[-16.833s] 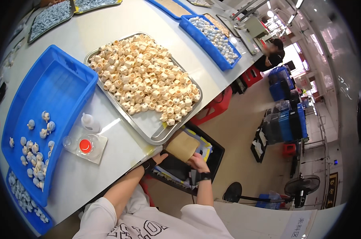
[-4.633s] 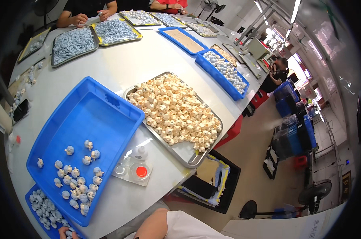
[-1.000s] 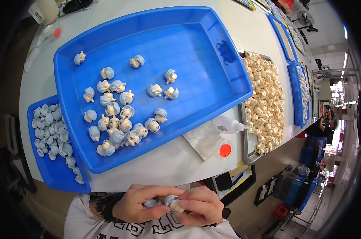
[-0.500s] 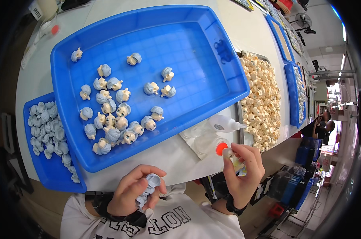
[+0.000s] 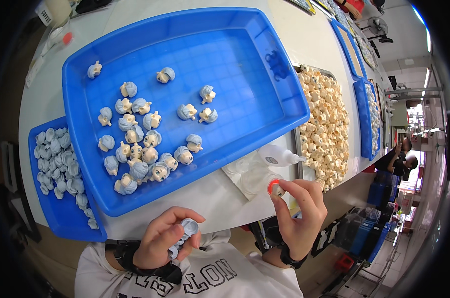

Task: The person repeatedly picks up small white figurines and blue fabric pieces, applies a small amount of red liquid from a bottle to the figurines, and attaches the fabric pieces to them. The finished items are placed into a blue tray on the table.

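Near my body, my left hand (image 5: 158, 241) curls around several light-blue doll hair pieces (image 5: 189, 227), the topmost one lying hollow side out by the thumb and fingers. To the right, my right hand (image 5: 307, 211) pinches a small cream doll head (image 5: 278, 191) between thumb and fingertips. That head is in front of the red rim of a clear jar (image 5: 252, 180); whether it touches the rim I cannot tell. A white squeeze bottle (image 5: 280, 155) lies behind the jar. In the large blue tray (image 5: 235, 69) are several doll heads with blue hair (image 5: 150, 155).
Left of the large tray, a smaller blue tray (image 5: 61, 216) holds many loose hair pieces (image 5: 60, 159). A metal tray at right is heaped with cream doll heads (image 5: 325, 126). Farther right stands another blue tray (image 5: 362, 119). Blue crates (image 5: 366, 236) stand beyond the table edge.
My right hand has moved slightly left, bringing the doll head across the jar's red rim. My left hand still holds the hair pieces, shifted only slightly.
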Motion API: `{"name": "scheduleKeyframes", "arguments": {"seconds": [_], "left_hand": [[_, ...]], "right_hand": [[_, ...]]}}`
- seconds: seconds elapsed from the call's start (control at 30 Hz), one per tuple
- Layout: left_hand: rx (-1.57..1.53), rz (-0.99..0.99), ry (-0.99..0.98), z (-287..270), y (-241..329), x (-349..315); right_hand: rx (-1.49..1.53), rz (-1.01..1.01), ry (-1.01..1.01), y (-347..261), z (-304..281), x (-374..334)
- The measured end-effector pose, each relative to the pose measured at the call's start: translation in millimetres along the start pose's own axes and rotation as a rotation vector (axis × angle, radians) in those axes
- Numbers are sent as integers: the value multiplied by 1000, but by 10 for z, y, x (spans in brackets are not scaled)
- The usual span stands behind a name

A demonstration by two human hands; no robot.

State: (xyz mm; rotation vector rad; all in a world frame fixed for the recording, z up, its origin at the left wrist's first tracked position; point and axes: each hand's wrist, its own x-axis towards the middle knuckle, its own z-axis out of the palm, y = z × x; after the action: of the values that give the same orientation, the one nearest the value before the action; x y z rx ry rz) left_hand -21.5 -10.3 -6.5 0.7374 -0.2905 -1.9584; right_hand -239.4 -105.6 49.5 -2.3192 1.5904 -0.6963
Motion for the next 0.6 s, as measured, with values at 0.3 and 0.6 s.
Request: {"name": "scheduleKeyframes", "arguments": {"seconds": [0.3,0.6], "left_hand": [[10,51,22,27,-12,18],[-25,74,-16,35,-23,25]], "right_hand": [[8,48,18,1,-6,-40],[12,65,88,-14,-27,-84]]}}
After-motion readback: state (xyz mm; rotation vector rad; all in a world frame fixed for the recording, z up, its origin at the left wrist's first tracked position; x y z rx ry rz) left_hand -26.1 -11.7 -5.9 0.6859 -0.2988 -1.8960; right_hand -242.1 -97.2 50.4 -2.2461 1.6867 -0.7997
